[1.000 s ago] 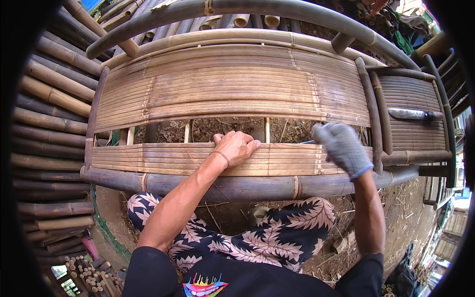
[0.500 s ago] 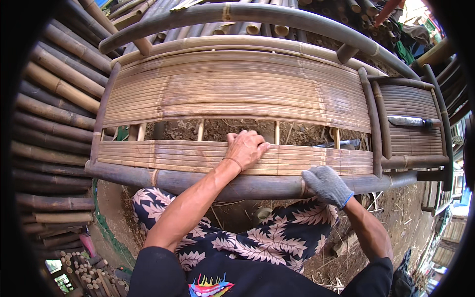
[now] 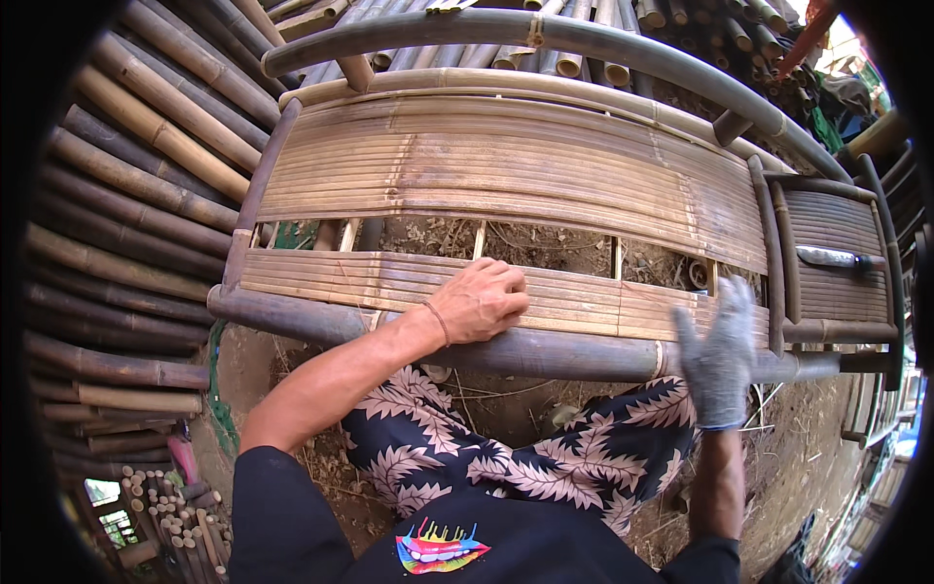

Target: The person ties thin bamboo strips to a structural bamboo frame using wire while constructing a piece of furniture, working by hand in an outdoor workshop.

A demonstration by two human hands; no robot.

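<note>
A long bamboo bench frame (image 3: 545,355) lies across in front of me, its seat laid with thin bamboo slats. My left hand (image 3: 482,300), bare, presses on the near band of slats (image 3: 321,277); its fingers are curled over them and the tips are hidden. Between this band and the wide far panel of slats (image 3: 545,175) runs an open gap crossed by light bamboo crosspieces (image 3: 480,239). My right hand (image 3: 722,360), in a grey knit glove, is raised over the right part of the near rail, fingers spread and holding nothing.
A knife (image 3: 839,258) with a dark handle rests on the small slatted side section at the right. Bamboo poles (image 3: 126,185) are stacked along the left, with more beyond the bench. Cut bamboo pieces (image 3: 175,521) pile up at lower left. Scraps litter the dirt floor.
My right hand has lifted off the near rail, moved right and spread its fingers. My left hand has shifted leftward along the slats and turned. The whole view has swung slightly.
</note>
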